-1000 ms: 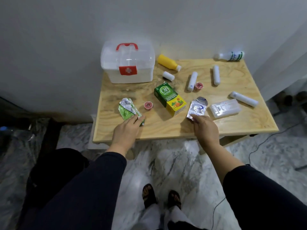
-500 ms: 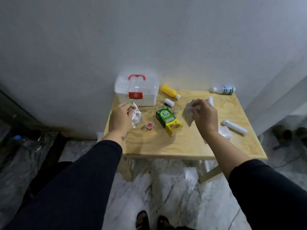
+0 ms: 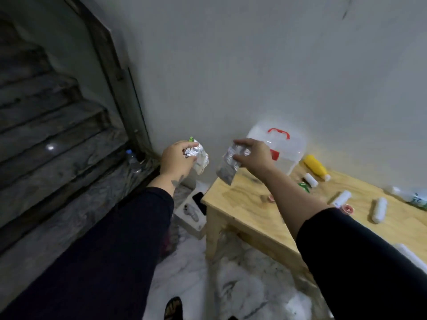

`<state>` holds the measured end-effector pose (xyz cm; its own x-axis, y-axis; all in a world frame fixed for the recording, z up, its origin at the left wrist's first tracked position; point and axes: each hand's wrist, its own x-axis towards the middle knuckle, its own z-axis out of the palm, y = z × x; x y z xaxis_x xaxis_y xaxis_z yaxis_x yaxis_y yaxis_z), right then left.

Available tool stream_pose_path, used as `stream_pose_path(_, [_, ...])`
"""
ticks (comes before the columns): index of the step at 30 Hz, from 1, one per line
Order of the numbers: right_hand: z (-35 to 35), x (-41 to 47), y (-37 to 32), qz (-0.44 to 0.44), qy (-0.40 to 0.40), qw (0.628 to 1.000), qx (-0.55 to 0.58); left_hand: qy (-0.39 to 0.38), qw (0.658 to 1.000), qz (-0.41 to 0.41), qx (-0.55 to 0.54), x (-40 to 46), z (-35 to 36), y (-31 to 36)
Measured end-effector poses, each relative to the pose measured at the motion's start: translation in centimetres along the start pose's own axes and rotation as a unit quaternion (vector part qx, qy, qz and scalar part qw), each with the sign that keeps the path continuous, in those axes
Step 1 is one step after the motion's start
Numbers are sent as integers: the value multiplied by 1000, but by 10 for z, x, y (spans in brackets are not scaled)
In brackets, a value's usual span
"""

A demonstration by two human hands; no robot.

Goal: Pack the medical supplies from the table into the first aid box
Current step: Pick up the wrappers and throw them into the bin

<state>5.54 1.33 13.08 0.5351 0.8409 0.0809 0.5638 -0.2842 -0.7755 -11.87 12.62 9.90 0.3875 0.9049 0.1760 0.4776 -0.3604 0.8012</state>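
Observation:
My left hand (image 3: 176, 158) grips a crumpled silver and green foil packet (image 3: 198, 157), held in the air left of the table. My right hand (image 3: 255, 154) holds a flat silver foil pouch (image 3: 227, 167) above the table's left corner, in front of the first aid box (image 3: 280, 144). That box is translucent white with a red handle; its lid is down, and it stands at the back left of the wooden table (image 3: 245, 204). On the table lie a yellow bottle (image 3: 315, 167), several white rolls (image 3: 379, 209), a small pink cap (image 3: 346, 209) and a white bottle (image 3: 413, 197).
Dark stone stairs (image 3: 53, 125) rise at the left, with a plastic water bottle (image 3: 132, 160) at their foot. A white box with a dark phone-like item (image 3: 194, 211) sits on the marble floor beside the table leg. The grey wall is right behind the table.
My view has swung left and closer, so the table now sits at the right. Both hands have lifted their foil packets off the table and carried them leftwards and up.

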Motion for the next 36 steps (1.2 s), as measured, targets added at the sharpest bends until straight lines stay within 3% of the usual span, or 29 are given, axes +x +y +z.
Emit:
stream_pose_path(8, [123, 31, -60, -42, -131, 990, 12, 65, 991, -113, -12, 0, -78, -100])
stream_pose_path(17, [283, 71, -84, -2, -208, 978, -24, 34, 979, -201, -10, 26, -123, -234])
stream_pose_path(29, [493, 91, 15, 102, -279, 954, -49, 0, 937, -349, -4, 40, -47, -428])
stream_pose_path(36, [554, 95, 70, 117, -343, 928, -88, -48, 923, -377, 52, 31, -9, -494])
